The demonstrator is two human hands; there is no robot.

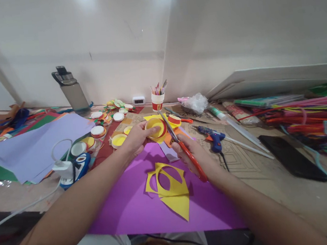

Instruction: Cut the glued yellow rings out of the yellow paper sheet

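Note:
My left hand is closed on a round yellow paper disc with a red edge, the thumb lying across its face. Red-handled scissors are gripped in my right hand. Their blades point up and away, beside the disc's right edge; I cannot tell whether they touch it. Yellow paper scraps with round holes lie below the hands on a purple sheet. Behind the disc are more yellow paper and an orange piece, partly hidden by the hands.
A blue glue gun and a black phone-like slab lie on the right, near colourful pipe cleaners. Left are a power strip, lilac paper, several round lids and a bottle. A cup of pens stands behind.

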